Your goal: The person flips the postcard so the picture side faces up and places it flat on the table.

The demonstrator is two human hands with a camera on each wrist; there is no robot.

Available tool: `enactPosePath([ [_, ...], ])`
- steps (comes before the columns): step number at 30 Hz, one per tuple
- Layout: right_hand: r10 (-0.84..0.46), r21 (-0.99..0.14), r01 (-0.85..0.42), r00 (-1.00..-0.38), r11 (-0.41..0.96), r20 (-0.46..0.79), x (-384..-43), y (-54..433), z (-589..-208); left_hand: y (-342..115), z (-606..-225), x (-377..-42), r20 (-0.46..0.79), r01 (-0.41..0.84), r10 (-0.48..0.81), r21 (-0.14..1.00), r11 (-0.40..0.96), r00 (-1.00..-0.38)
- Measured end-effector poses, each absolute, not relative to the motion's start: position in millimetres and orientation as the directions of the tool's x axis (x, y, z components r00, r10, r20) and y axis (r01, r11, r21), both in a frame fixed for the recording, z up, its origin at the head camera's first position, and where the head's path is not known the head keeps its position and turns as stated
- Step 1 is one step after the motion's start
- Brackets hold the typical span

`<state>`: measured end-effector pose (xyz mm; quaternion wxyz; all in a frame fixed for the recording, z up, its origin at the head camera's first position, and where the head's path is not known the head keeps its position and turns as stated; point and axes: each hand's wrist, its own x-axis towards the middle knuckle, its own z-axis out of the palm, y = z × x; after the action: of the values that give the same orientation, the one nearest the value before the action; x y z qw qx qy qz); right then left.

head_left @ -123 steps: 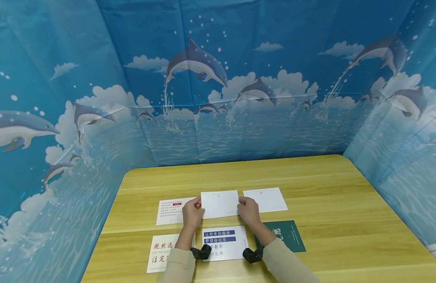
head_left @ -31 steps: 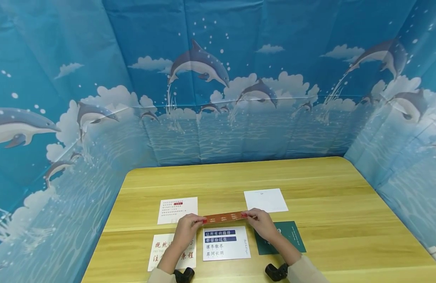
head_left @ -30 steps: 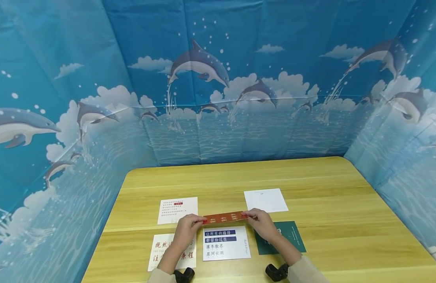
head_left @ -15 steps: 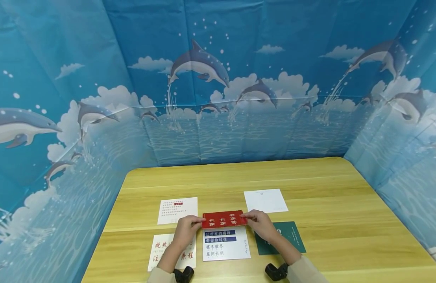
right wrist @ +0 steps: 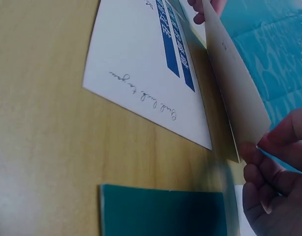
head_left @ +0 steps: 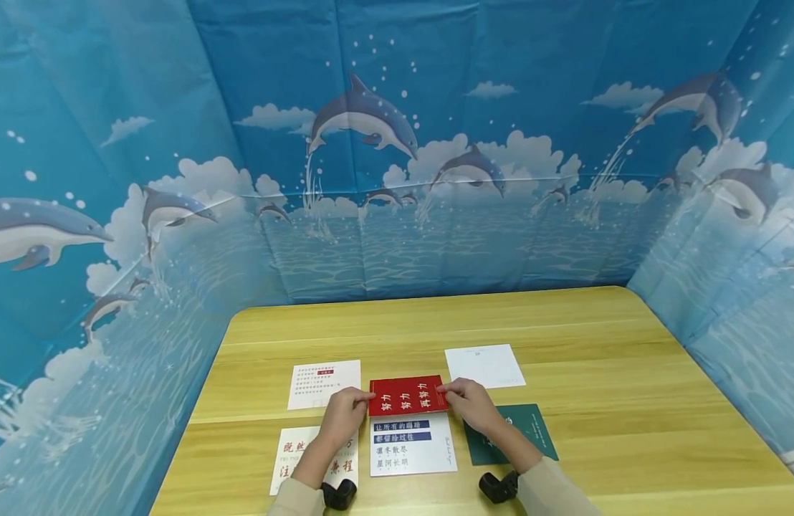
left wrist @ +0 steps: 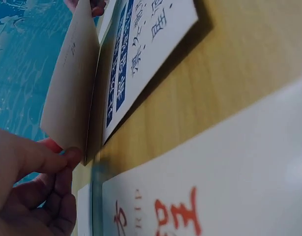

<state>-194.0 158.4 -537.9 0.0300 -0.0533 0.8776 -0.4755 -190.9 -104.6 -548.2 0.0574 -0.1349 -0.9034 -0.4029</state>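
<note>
A red postcard (head_left: 405,396) with white characters stands tilted at mid-table, and both my hands hold it. My left hand (head_left: 342,416) pinches its left edge between thumb and fingers. At the opposite edge, the thumb and fingers of my right hand (head_left: 473,410) pinch it too. From the wrists, the pale back of the postcard (left wrist: 72,83) shows, with its lower edge close over the wood. Just in front lies a white card with blue bands (head_left: 413,459), its far edge near the red one's lower edge.
Flat on the wooden table (head_left: 565,322) lie a white card with red lettering (head_left: 294,466), a small-print white card (head_left: 307,387), a plain white card (head_left: 487,365) and a dark green card (head_left: 529,430). A dolphin-print curtain (head_left: 397,244) hangs behind.
Earlier both hands held up the card with its white side showing. It has since turned over to the red side, which tips further into view, its far edge rising in the picture.
</note>
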Motion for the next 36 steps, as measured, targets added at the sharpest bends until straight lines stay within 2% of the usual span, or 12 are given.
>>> enactPosePath([
  [6, -0.113, -0.797, -0.079, -0.994, 0.599, 0.014, -203, 150, -537, -96, -545, -200, 0.129, 0.208, 0.167, 0.713, 0.669, -0.978],
  [12, -0.112, -0.753, -0.114, -0.992, 0.648, 0.054, -213, 148, -540, -88, -540, -206, 0.097, 0.174, 0.149, 0.695, 0.698, -0.984],
  [27, -0.106, -0.647, -0.123, -0.992, 0.752, 0.066, -223, 141, -540, -81, -541, -218, 0.125, 0.184, 0.135, 0.701, 0.689, -0.983],
  [36, -0.102, -0.593, -0.131, -0.991, 0.794, 0.083, -225, 136, -541, -75, -537, -219, 0.108, 0.126, 0.073, 0.643, 0.756, -0.991],
])
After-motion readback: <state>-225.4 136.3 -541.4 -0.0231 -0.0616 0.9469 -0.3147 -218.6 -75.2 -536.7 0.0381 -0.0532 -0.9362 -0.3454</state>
